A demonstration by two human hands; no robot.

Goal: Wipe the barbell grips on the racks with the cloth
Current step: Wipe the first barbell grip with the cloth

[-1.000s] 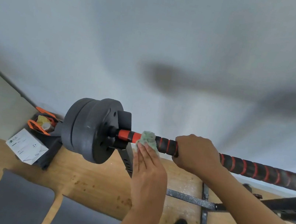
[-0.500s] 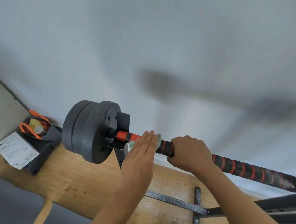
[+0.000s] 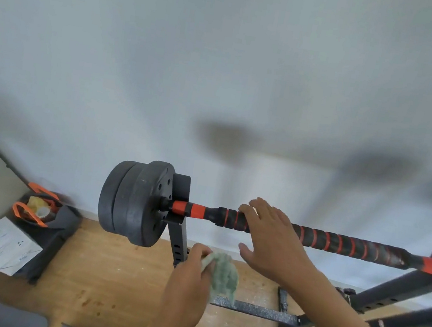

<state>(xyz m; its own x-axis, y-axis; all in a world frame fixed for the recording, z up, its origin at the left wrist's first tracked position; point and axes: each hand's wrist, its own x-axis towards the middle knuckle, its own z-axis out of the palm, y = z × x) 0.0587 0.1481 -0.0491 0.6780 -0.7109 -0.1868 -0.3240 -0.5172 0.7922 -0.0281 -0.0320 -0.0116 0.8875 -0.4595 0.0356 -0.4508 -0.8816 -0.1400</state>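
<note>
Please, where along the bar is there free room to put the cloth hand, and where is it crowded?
Free: the bare bar between the weight plates and the open right hand. Free too: the striped grip between that hand and the orange band at the right. Crowded: close by the plates, where the rack post stands. The left hand holds the cloth below the bar.

barbell (image 3: pixel 338 243) on rack (image 3: pixel 179 238) | plates (image 3: pixel 135 201) left | bag (image 3: pixel 43 209) far left
</note>
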